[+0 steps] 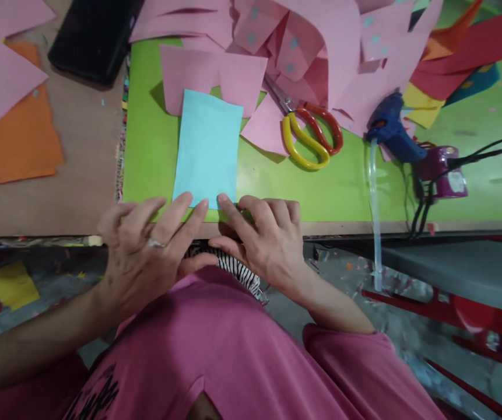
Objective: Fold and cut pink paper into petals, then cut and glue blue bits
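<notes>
A light blue rectangle of paper [209, 149] lies on the green tabletop, its near edge close to the table's front edge. My left hand [150, 239], a ring on one finger, rests its fingertips on the near left part of this paper, fingers spread. On the near right corner presses the index fingertip of my right hand [263, 239], its other fingers loosely bent and its thumb apart. Neither hand grips anything. Beyond the blue sheet, partly beneath its far edge, are pink paper pieces [192, 73]. Scissors [307, 137] with red and yellow handles lie to the right.
A blue glue gun [393, 128] sits at the right, its clear glue stick [374, 210] overhanging the table edge, beside a purple tape roll [443, 172] and black cord. A black phone [95, 38] and orange paper [18, 140] lie left. A grey stool [464, 268] stands right.
</notes>
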Motion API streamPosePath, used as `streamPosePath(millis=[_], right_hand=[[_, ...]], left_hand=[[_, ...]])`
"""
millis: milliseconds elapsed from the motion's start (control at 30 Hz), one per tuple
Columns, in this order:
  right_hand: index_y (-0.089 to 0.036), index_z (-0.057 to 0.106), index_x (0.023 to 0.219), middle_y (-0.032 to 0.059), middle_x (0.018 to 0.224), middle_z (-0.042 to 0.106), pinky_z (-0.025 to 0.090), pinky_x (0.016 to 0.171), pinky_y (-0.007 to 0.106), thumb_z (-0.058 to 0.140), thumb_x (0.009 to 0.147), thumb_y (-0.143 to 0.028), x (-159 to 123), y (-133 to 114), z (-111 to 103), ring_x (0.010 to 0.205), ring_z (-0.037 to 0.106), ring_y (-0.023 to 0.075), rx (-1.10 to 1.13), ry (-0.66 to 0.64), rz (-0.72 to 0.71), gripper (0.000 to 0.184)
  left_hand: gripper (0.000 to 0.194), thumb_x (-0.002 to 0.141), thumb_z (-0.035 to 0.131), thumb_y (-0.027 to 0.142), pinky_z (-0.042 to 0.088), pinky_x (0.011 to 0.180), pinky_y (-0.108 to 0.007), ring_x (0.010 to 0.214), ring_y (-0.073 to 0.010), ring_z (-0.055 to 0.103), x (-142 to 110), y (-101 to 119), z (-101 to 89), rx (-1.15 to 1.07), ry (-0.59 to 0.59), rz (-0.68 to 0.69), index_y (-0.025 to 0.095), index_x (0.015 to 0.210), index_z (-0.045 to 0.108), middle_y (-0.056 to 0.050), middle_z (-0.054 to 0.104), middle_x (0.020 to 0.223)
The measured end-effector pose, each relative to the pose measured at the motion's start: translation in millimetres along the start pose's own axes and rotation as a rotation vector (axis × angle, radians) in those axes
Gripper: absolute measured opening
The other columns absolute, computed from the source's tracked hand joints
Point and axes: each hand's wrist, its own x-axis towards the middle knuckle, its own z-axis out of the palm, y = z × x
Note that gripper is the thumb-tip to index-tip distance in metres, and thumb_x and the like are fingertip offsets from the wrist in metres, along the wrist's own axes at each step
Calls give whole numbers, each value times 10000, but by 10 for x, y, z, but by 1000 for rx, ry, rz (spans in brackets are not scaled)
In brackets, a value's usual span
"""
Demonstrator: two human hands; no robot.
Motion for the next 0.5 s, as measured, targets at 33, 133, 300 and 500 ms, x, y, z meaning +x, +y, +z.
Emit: streamPosePath(millis=[33,133,300,500], right_hand=[[-176,600,1410,96,1065,674,315,808,383,437,994,-657,-10,8,-6,923,492,229,8,-9,-1,656],[-196,590,1419,86,1077,679,320,822,383,448,1000,-640,-57,46,-30,934,497,226,-15,-8,0,627],[-206,612,1382,69,1062,708,340,803,387,393,1008,-652,-137,80,-60,917,501,223,-38,1,15,622],[-195,687,1215,34,1006,751,364,793,352,577,989,-536,-192,98,-6,881,536,190,69,170,-3,424]], left_hand=[[714,886,660,602,329,1077,-507,1117,-339,604,44,33,15,-11,16,15,184,1458,565,-129,708,1311],[658,916,638,568,326,1073,-512,1165,-352,613,117,67,16,-43,-32,39,144,1417,586,-146,698,1338],[556,956,628,456,343,1048,-524,1149,-360,656,176,7,-17,-75,-41,94,113,1391,579,-171,721,1284],[421,933,688,335,420,913,-470,980,-312,684,259,-82,0,-83,45,246,70,1255,637,-163,762,1121]])
